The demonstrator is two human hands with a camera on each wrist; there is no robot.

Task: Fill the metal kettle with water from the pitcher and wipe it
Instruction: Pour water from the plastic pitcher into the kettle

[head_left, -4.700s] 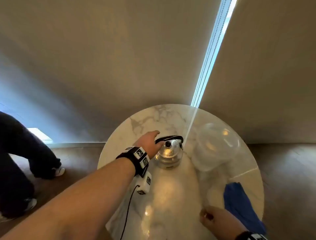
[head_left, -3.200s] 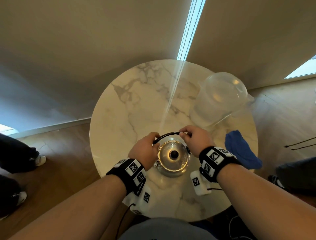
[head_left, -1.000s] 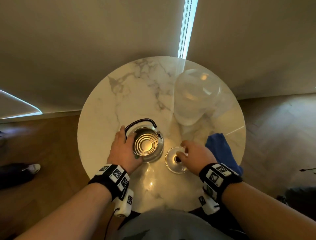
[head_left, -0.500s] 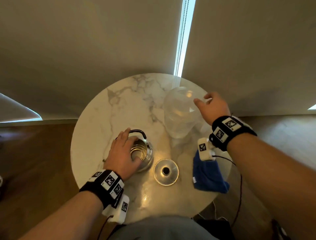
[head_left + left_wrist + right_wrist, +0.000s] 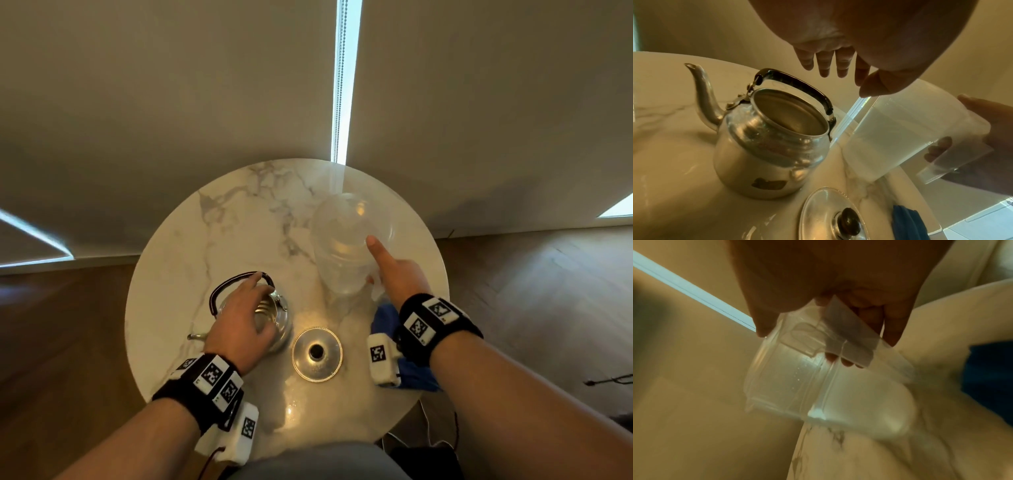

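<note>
The lid point(image 5: 317, 353) lies knob-up on the tabletop point(image 5: 239, 219) just beside the kettle point(image 5: 764, 146), which leaves the kettle's mouth open for pouring, and the blue cloth point(image 5: 908, 225) waits near the table's edge, probably for the wiping. The left hand point(image 5: 245, 317) hovers over the kettle with its fingers point(image 5: 825, 65) straight and holding nothing, apparently ready to steady it. The right hand point(image 5: 394, 274) has its fingers point(image 5: 846, 361) curled round the handle of the clear pitcher point(image 5: 898, 129), index finger laid along its wall, with the pitcher near the kettle, water inside.
</note>
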